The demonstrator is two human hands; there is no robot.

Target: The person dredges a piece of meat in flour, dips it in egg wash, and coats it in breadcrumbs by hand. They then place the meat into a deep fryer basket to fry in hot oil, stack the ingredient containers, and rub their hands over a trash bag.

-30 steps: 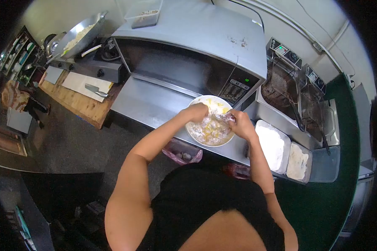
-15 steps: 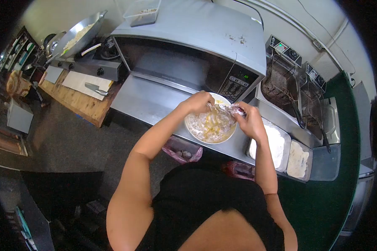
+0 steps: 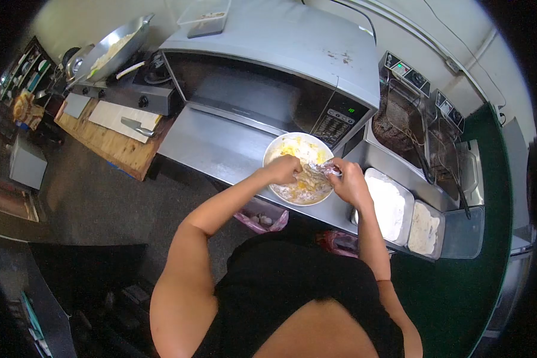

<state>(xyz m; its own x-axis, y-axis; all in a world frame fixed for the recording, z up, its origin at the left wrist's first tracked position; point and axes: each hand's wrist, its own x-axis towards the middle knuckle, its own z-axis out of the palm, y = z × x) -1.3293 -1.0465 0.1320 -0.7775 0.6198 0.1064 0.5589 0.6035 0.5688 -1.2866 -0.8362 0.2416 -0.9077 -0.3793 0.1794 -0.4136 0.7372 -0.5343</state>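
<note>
A round white bowl [image 3: 272, 145] stands on the metal counter, holding white flour, yellow egg-like liquid and flour-coated pieces. My left hand [image 3: 285, 169] is inside the bowl on its left, with curled fingers. Its fingertips are hidden, so what they grip cannot be made out. At the bowl's right side, my right hand [image 3: 349, 182] is closed on a flour-coated piece of food [image 3: 326, 169]. This piece is whitish with darker purplish patches, and its exact kind is unclear. It lies over the mixture between both hands.
A large microwave [image 3: 244, 89] stands behind the bowl. To the right are a flour tray [image 3: 390, 206], a second tray [image 3: 425, 230] and deep fryers with wire baskets [image 3: 398, 110]. At left, a knife [image 3: 137, 126] lies beside the stove [image 3: 131, 98]. A lined bin [image 3: 261, 216] sits below.
My left hand has moved down and nearer my body within the bowl, uncovering the flour and yellow liquid at its back. My right hand has shifted slightly lower, still gripping the floured piece.
</note>
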